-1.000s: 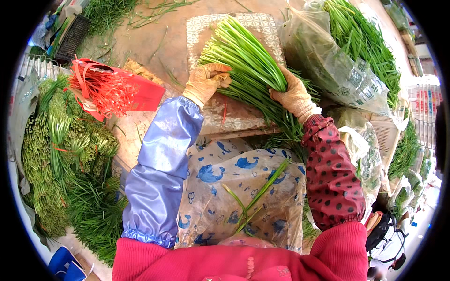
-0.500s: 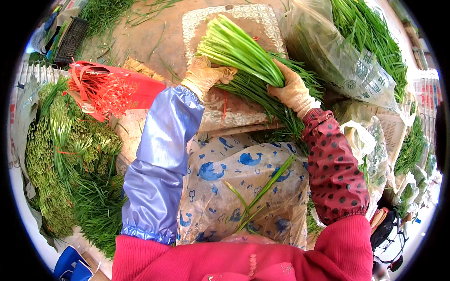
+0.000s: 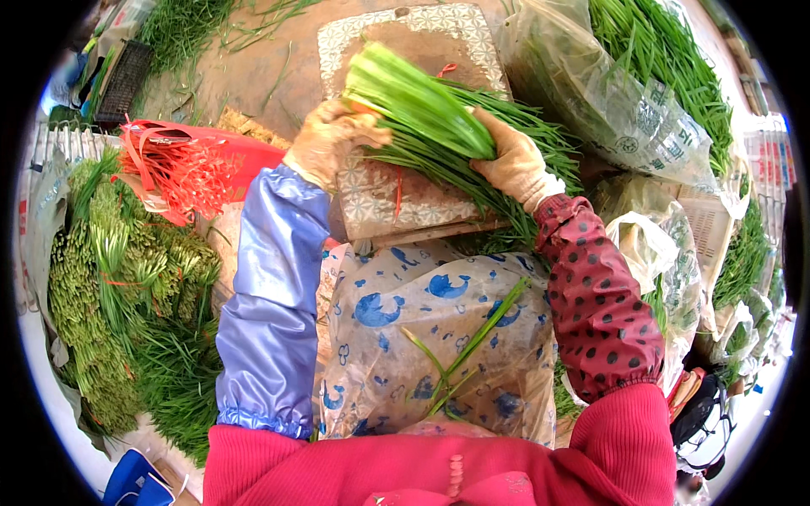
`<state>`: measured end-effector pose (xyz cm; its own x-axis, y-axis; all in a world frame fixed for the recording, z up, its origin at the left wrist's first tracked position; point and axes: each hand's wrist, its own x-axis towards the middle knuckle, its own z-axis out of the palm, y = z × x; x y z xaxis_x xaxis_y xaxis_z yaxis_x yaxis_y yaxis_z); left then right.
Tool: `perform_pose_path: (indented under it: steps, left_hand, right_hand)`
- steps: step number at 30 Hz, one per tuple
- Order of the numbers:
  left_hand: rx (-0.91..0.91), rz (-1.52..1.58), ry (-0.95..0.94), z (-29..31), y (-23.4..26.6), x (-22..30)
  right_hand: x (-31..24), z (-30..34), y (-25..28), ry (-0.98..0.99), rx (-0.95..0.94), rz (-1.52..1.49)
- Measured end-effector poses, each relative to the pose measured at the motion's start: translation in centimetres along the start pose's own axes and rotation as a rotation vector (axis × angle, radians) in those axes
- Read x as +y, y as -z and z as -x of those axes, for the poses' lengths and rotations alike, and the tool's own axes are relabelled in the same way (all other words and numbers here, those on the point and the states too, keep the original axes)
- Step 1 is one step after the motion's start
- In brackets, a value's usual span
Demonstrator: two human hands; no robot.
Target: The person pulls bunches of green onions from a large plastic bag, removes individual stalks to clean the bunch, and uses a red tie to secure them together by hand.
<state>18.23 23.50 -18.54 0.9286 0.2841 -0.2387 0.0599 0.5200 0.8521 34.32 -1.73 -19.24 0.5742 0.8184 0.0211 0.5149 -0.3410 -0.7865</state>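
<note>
A bunch of garlic chives [image 3: 422, 97] is tilted above a board with a patterned pale border [image 3: 333, 51], its pale cut ends toward the upper left. My right hand [image 3: 513, 160], in a tan work glove, is closed round the leafy part. At the lower side of the pale ends is my left hand [image 3: 329, 143], gloved too. Its fingers are half curled and apart, slightly blurred, and I see nothing held in them; whether it touches the stalks is unclear. Loose dark green leaves [image 3: 523, 202] lie on the board beneath the bunch. A red tie [image 3: 398, 194] hangs over the board.
A red bag [image 3: 253, 164] full of red ties [image 3: 186, 164] stands at the left, above piled chive bunches [image 3: 110, 278]. Plastic sacks of greens [image 3: 582, 93] lie at the right. A patterned plastic sheet [image 3: 371, 363] covers my lap, with a few stray leaves [image 3: 477, 341].
My left hand has drawn back to the left and down, opening a little from the stalk ends. The bunch has tilted and shifted slightly left, still in my right hand.
</note>
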Motion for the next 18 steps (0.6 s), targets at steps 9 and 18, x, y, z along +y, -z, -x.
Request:
perform_pose_path:
  steps: [9,18]
  left_hand:
    - [-0.017,0.709,-0.649,1.2,8.5,5.6]
    - [0.445,-1.841,0.580,3.6,3.6,10.2]
  right_hand:
    - [-1.4,-0.1,-0.5,-0.002,-0.098,0.232]
    - [-1.4,-0.4,0.5,0.024,-0.116,0.315]
